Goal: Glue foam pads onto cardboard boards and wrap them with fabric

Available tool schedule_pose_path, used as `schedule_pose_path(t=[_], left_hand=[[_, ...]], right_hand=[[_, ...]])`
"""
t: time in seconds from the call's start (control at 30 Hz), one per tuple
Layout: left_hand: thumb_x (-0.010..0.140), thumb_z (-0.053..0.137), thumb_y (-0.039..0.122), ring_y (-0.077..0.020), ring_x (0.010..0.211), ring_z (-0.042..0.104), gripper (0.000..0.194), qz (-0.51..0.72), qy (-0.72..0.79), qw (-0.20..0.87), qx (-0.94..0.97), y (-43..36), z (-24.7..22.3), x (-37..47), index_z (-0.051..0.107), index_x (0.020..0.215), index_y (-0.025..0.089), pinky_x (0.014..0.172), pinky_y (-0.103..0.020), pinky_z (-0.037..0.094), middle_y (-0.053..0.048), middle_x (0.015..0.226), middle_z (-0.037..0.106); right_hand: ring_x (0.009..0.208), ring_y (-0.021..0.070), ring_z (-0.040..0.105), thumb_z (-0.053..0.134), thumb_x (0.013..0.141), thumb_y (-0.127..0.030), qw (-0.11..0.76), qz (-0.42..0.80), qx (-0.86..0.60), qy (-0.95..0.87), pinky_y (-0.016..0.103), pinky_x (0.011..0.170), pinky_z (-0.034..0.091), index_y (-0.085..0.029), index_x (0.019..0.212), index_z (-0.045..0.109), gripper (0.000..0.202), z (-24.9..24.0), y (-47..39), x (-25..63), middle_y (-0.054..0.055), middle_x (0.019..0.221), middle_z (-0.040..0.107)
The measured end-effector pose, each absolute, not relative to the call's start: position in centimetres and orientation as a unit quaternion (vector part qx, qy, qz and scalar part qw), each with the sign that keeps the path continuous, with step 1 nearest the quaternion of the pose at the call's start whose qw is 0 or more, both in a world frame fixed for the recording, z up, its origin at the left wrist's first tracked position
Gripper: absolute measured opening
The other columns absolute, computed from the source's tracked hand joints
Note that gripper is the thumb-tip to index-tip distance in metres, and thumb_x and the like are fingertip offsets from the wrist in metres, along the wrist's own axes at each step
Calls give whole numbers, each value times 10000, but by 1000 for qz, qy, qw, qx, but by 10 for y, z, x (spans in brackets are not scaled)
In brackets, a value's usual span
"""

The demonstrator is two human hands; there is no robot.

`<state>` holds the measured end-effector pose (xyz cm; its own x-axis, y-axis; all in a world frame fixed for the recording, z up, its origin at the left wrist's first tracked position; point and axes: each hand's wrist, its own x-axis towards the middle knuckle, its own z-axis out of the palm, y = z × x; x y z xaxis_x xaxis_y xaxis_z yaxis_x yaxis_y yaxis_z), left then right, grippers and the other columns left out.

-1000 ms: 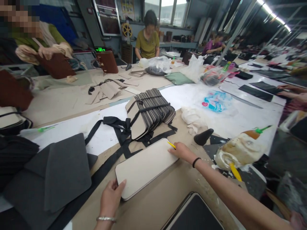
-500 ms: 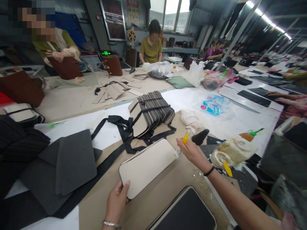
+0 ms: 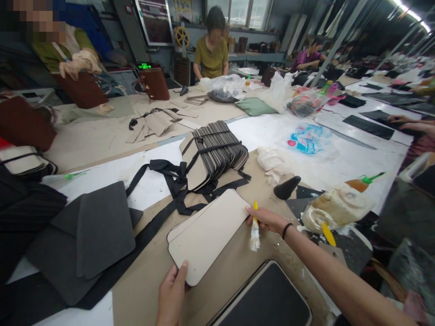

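A beige rounded panel [image 3: 210, 237] with a dark edge lies over another like it, slightly askew. My left hand [image 3: 172, 290] pinches its near left corner, thumb on top. At its far right corner, my right hand [image 3: 267, 218] has its fingers closed round a yellow-handled glue brush [image 3: 254, 233], whose white, glue-caked bristles point down. The fingertips of that hand also touch the panel's corner. Closer to me lies a dark panel [image 3: 268, 294] with a beige border, on top of a stack. Behind the beige panel stands a bundle of similar panels [image 3: 214, 154], tied with black strips.
Dark grey panels [image 3: 107, 231] lie at the left beside black strips [image 3: 152, 231]. On the right are a glue-crusted container [image 3: 336, 210] with another yellow handle, a glue bottle [image 3: 362, 182] and a black pointed object [image 3: 287, 188]. Co-workers sit and stand across the table.
My right hand has come down to the panel's corner, and the brush now points downward. The top panel has shifted toward me, showing more of the one beneath.
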<state>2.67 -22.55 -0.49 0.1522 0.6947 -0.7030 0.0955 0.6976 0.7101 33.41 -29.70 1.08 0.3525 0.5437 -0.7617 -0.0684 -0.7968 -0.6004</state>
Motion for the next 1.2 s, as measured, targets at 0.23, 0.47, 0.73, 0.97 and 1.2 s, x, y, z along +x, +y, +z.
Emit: schedule_pose_path(t=[0.23,0.47,0.73,0.97,1.2], left_hand=[[769,579,172,-122,631,625,172,228,632,658,341,-177,15,55,613,932,129,580,-226,512,-34,731,682],[537,744,510,-112,507,570,531,142,527,732,408,-199,31,26,614,903,147,418,-189,424,-19,652,649],[449,741,575,-111,369,528,560,76,563,720,397,-246,-25,6,578,782,156,302,-166,347,23,478,575],[554,734,351,-127,411,574,355,134,620,692,345,-245,-17,32,543,772,146,334,-185,414,7,550,620],[653,655,172,-114,398,564,189,190,658,654,321,-232,-7,46,528,788,135,340,-188,422,10,563,616]], right_hand=[[285,40,238,365,884,-539,370,533,-753,-110,135,310,171,-142,672,540,483,8,-260,325,-74,310,326],[318,41,284,441,795,-623,471,483,-722,-154,151,327,177,-154,642,533,502,43,-305,339,-67,364,359],[336,59,379,440,780,-660,526,426,-731,-83,164,340,270,-172,656,508,508,77,-354,340,-46,408,421],[388,59,443,504,815,-558,587,396,-704,-51,150,375,343,-169,700,521,407,93,-376,345,-36,474,473],[389,59,447,472,845,-533,601,362,-711,-34,148,372,342,-167,698,520,397,97,-398,350,-34,475,479]])
